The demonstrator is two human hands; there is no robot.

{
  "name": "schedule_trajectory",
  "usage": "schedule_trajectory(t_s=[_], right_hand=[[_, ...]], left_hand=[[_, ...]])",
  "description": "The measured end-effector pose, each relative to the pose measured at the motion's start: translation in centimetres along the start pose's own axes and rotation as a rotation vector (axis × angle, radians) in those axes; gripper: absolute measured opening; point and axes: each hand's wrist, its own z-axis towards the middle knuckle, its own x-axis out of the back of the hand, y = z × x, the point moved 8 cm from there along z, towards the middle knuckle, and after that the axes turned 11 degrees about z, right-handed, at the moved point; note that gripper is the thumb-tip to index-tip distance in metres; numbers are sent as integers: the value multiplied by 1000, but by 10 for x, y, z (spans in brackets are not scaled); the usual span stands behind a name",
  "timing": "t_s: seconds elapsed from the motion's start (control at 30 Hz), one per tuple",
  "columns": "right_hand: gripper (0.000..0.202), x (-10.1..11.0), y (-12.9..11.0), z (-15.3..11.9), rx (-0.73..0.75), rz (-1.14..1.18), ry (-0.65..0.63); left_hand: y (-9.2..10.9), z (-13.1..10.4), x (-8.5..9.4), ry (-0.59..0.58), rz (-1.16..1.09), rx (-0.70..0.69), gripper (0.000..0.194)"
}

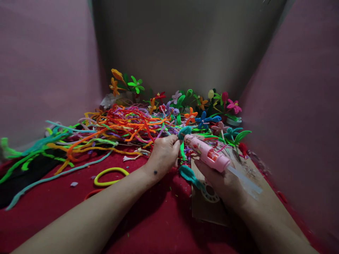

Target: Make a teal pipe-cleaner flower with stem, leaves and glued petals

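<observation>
My right hand [221, 181] is wrapped round a pink glue gun [206, 151], and a translucent glue stick [246, 180] juts from its back end. The gun's nozzle end meets a teal pipe cleaner petal [184, 132]. Pinched closed at the petal's near side is my left hand [164, 151]; its fingertips are partly hidden. Below the hands, a second teal petal [188, 174] lies with its tail across the cardboard [209, 211]. A green pipe cleaner piece [182, 151] shows between my hands.
Many loose coloured pipe cleaners [124, 123] are heaped at the left and middle. Finished pipe cleaner flowers [203, 120] stand along the back wall. Yellow-handled scissors [109, 173] lie on the red cloth [148, 218], beside my left forearm. Pink walls [299, 106] rise on both sides.
</observation>
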Motion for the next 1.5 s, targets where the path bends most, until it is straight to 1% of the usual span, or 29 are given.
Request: schedule_trajectory(t_s=[0.37,0.53,0.83,0.97,1.17,1.33,1.5], right_hand=[[36,-2,1,0,19,5,-33],[33,0,1,0,20,-23,-18],[35,1,7,-3,-6,-1,14],[35,-1,10,-4,-3,13,5],[38,-2,5,-2,17,7,-22],[34,0,-1,0,23,-41,-31],[32,-1,-2,1,-3,-74,-51]], left_hand=[[1,0,3,13,15,7,30],[1,1,3,9,16,9,30],[1,1,2,7,21,3,30],[1,1,2,6,16,10,30],[1,1,2,11,32,3,30],[0,1,3,21,27,9,30],[0,1,1,2,2,14,29]])
